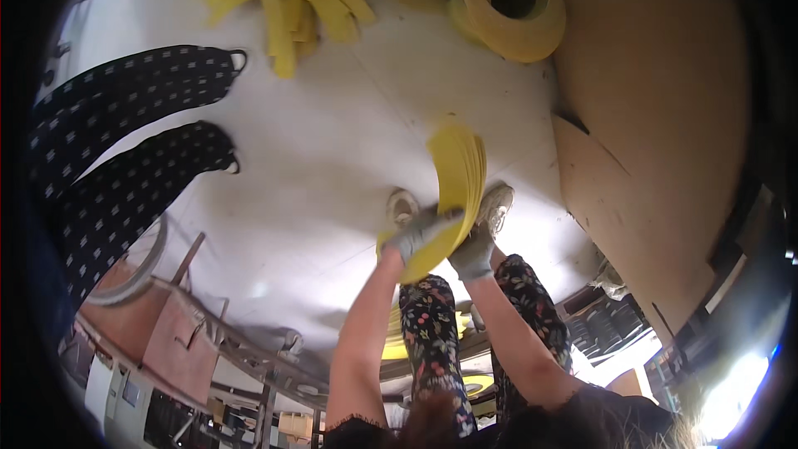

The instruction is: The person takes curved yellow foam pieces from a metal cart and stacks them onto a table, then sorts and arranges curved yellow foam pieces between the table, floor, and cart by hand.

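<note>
Between my two gloved hands is a stack of curved yellow strips (455,168), fanned a little at its edge and held above the floor in front of my shoes. My left hand (420,233), in a pale grey glove, closes on the stack's lower left side, with the fingers lying across its face. On the opposite edge sits my right hand (474,254), its glove grey with darker fingers, gripping the stack low down. Part of the right hand's fingers is hidden behind the strips.
A loose pile of curved yellow strips (291,0) lies at the far left. Yellow rings (532,33) are stacked beside a large brown board (657,116) on the right. Another person's legs in dark patterned trousers (141,87) extend from the left. A reddish chair (179,341) stands lower left.
</note>
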The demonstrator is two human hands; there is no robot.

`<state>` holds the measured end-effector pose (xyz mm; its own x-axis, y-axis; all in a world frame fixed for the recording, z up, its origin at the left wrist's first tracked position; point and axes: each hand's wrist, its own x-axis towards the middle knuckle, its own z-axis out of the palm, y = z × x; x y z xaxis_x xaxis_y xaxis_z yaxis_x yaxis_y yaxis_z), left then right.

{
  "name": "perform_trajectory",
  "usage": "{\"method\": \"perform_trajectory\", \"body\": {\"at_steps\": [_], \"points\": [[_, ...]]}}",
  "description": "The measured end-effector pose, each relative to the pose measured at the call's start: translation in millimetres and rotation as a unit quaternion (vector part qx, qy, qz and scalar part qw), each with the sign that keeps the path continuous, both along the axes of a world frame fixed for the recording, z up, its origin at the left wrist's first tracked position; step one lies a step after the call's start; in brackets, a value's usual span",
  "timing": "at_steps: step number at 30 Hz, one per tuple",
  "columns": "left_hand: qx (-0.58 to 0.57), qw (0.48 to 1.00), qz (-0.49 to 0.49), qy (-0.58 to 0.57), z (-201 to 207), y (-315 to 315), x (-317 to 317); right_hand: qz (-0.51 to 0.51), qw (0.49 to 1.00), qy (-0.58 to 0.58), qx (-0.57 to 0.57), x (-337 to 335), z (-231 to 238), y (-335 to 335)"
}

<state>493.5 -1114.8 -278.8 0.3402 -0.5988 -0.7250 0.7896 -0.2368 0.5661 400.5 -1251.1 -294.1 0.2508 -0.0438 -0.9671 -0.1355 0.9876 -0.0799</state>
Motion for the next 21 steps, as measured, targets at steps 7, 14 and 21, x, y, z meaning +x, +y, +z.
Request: {"method": "perform_trajectory", "body": {"at_steps": [7,14,21], "points": [[0.125,0.988,-0.079,-0.047,270,54,-125,0.218,0.970,-0.060,0.084,-98,255,17],[0.026,0.985,-0.103,-0.134,498,29,-92,0.253,0.956,-0.123,0.078,-67,508,-18],[-0.079,0.993,-0.014,-0.088,597,-39,-51,0.266,0.938,-0.171,-0.144,-54,642,-100]]}}
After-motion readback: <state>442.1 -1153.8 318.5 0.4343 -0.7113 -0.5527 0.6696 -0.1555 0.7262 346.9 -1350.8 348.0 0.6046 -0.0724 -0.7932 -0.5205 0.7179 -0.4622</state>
